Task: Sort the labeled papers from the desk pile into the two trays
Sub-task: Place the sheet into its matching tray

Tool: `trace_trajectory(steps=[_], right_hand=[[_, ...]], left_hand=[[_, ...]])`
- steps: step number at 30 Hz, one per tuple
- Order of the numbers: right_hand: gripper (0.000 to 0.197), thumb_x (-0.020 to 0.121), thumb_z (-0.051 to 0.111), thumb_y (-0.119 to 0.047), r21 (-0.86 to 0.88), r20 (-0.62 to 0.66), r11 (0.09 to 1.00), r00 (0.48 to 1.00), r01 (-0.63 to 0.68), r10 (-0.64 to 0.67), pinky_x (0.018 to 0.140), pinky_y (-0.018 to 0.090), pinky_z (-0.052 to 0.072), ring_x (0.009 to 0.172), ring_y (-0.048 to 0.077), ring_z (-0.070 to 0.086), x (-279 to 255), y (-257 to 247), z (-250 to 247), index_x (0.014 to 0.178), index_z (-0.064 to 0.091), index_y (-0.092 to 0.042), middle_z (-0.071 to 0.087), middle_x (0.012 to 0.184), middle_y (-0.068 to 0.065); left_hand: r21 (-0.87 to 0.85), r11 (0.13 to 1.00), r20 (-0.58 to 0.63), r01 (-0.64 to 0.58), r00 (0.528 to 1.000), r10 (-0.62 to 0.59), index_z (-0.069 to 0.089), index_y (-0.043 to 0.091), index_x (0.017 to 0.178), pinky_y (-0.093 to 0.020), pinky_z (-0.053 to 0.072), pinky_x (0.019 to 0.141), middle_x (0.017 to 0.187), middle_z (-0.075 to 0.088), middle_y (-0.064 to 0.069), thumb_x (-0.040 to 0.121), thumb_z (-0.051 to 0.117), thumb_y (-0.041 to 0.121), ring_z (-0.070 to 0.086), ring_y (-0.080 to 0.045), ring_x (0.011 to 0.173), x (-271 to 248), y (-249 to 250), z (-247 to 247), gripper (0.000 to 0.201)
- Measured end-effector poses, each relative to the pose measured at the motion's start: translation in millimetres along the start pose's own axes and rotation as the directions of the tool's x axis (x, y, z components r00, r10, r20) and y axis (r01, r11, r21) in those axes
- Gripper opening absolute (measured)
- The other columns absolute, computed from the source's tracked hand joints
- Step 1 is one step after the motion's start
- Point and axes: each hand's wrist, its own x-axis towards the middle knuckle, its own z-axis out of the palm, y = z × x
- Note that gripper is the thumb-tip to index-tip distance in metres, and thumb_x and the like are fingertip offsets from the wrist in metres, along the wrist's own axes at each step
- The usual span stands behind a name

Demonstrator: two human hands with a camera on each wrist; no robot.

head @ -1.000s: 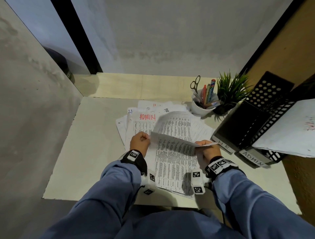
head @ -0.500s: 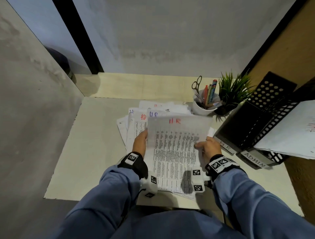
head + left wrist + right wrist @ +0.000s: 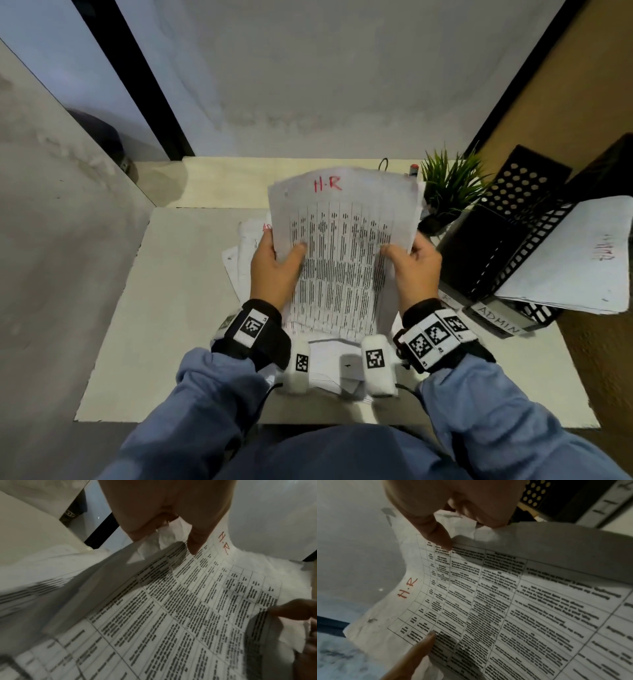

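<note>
I have the sheet [image 3: 342, 246] marked "H-R" in red lifted off the desk [image 3: 178, 308], one side edge in each hand. My left hand [image 3: 272, 270] pinches its left edge, thumb on the printed face; my right hand [image 3: 416, 270] pinches the right edge the same way. Below and behind my hands lies the pile [image 3: 245, 253] of remaining papers. Right of my right hand stand the two black trays [image 3: 513, 246], the nearer labelled "ADMIN" and holding papers [image 3: 575, 260].
</note>
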Motion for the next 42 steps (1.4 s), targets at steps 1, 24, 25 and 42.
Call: trace_trajectory(steps=[1, 24, 25, 42], right_hand=[[0.035, 0.082, 0.054, 0.015, -0.033, -0.007, 0.998, 0.998, -0.055, 0.055, 0.057, 0.007, 0.048, 0.067, -0.002, 0.064, -4, 8, 0, 0.111, 0.062, -0.003, 0.068, 0.091, 0.006], [0.050, 0.091, 0.045, -0.004, -0.968, 0.075, 0.245, 0.990, 0.043, 0.121, 0.099, 0.038, 0.038, 0.119, 0.031, 0.043, 17, 77, -128, 0.140, 0.039, -0.007, 0.049, 0.127, 0.015], [0.050, 0.091, 0.045, -0.003, -0.968, 0.072, 0.248, 0.992, 0.044, 0.108, 0.099, 0.036, 0.037, 0.118, 0.030, 0.043, 16, 77, -127, 0.140, 0.039, -0.007, 0.049, 0.127, 0.015], [0.064, 0.084, 0.042, 0.008, -0.914, 0.142, 0.394, 0.985, 0.092, 0.099, 0.107, 0.027, 0.028, 0.128, 0.027, 0.033, 12, 89, -140, 0.146, 0.030, -0.008, 0.039, 0.139, 0.008]], left_hand=[[0.015, 0.999, 0.011, 0.052, 0.999, -0.052, 0.059, 0.029, 0.104, -0.027, 0.056, 0.079, 0.100, 0.067, 0.001, 0.085, 0.063, 0.012, 0.065, -0.010, 0.092, -3, -12, -2, 0.025], [0.580, 0.477, 0.553, -0.661, 0.749, 0.365, 0.058, 0.011, 0.092, -0.026, 0.037, 0.062, 0.078, 0.055, -0.002, 0.089, 0.053, 0.017, 0.053, -0.023, 0.073, 33, 141, 190, 0.009], [0.592, 0.454, 0.579, -0.666, 0.744, 0.335, 0.059, 0.010, 0.095, -0.029, 0.042, 0.066, 0.082, 0.059, -0.005, 0.089, 0.051, 0.015, 0.057, -0.027, 0.078, 36, 140, 206, 0.011], [0.786, 0.393, 0.530, -0.477, 0.847, -0.032, 0.060, -0.001, 0.108, -0.035, 0.047, 0.079, 0.110, 0.063, -0.019, 0.090, 0.048, 0.001, 0.061, -0.034, 0.101, 37, 92, 281, 0.022]])
